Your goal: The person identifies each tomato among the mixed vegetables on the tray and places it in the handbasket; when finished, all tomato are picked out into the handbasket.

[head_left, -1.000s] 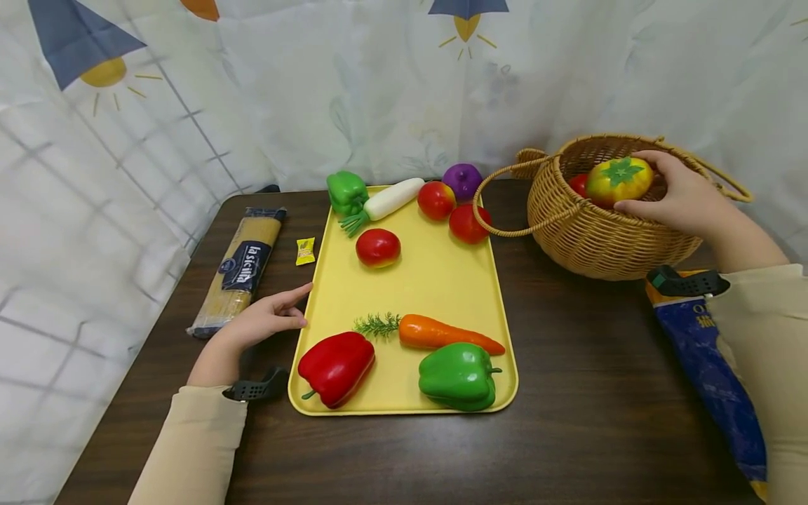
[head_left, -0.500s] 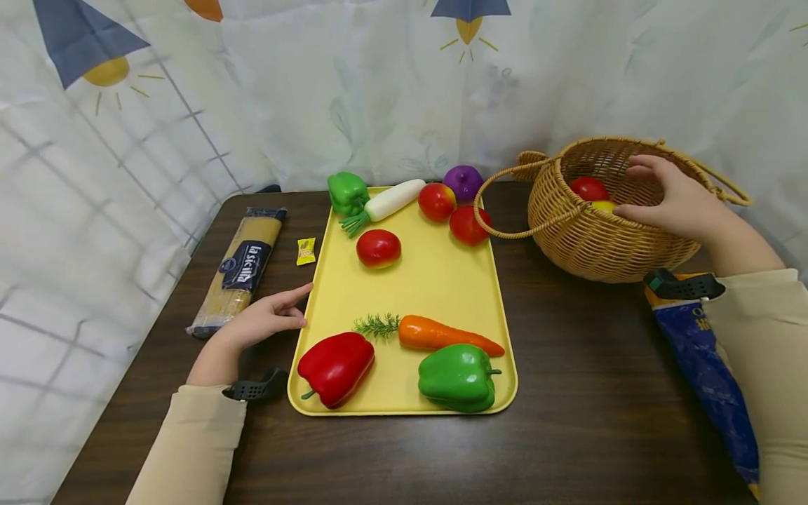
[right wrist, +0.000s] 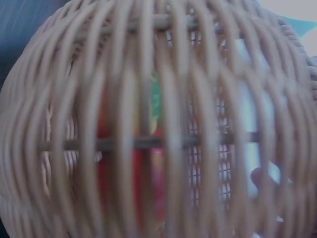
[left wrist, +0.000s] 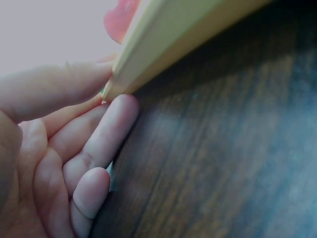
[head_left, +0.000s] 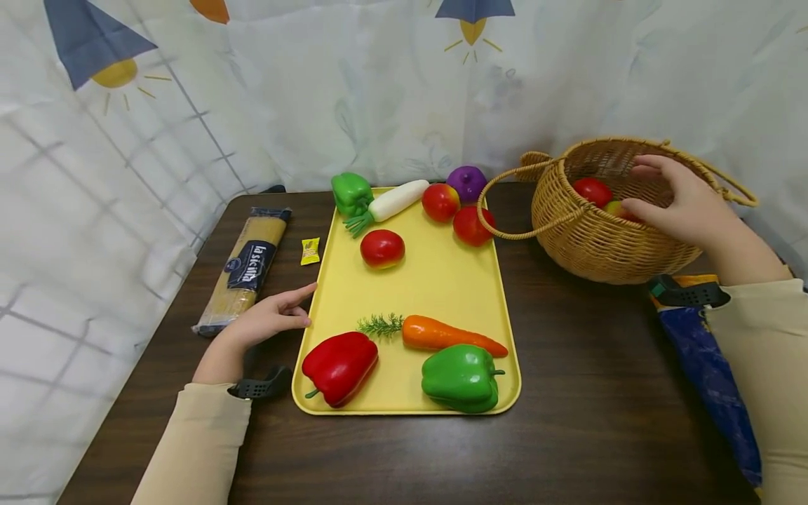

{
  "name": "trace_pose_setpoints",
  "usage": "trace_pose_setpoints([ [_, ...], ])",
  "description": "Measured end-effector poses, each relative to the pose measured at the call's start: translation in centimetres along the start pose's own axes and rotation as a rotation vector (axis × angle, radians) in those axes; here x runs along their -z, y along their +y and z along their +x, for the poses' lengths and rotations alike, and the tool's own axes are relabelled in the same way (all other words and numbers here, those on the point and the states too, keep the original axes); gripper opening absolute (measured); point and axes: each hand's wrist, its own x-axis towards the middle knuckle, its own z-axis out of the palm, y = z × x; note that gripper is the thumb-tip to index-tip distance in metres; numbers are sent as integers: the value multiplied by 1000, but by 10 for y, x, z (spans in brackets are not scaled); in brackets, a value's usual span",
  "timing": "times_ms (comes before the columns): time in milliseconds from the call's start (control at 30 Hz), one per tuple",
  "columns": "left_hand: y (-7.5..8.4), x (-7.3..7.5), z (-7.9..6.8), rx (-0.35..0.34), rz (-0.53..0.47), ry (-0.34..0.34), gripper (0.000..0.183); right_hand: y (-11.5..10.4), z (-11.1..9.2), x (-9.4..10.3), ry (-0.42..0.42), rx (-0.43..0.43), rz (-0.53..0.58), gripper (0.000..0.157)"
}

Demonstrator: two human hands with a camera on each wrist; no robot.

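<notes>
While the right hand hovers at the mouth of the basket, its fingers parted and holding nothing, a red fruit and a yellowish one lie inside; the left hand touches the tray with relaxed fingers.

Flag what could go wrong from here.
Three possible risks:
1. In the head view, the handle of the basket overlaps a red fruit on the tray; dragging the basket might knock that fruit.
2. The right hand reaches into the basket's mouth; pulling out carelessly could catch and tug the basket.
3. The left hand touches the tray's edge; a bump might set that round fruit rolling.
</notes>
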Motion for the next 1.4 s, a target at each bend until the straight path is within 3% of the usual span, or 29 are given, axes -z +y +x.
trace_pose_setpoints([
  [200,0,-2,0,-5,3,3,70,-19,-13,-3,71,121,-18,55],
  [367,2,-2,-2,3,10,11,71,-58,-28,-30,103,368,-29,43],
  [433,2,-2,-3,8,11,13,71,-71,-30,-46,75,460,-28,42],
  [533,2,-2,-3,1,6,11,71,-82,-31,-70,-39,510,-4,41],
  [733,1,-3,-2,-10,2,10,71,-87,-20,-112,-300,440,42,51],
  [900,2,-2,-3,-7,12,15,70,-92,-6,-138,-405,407,35,63],
  [1133,-1,-2,-5,-12,14,19,70,-94,16,-161,-423,399,28,68],
  [1400,0,-1,-2,-39,14,10,68,-83,30,-165,-367,280,47,76],
])
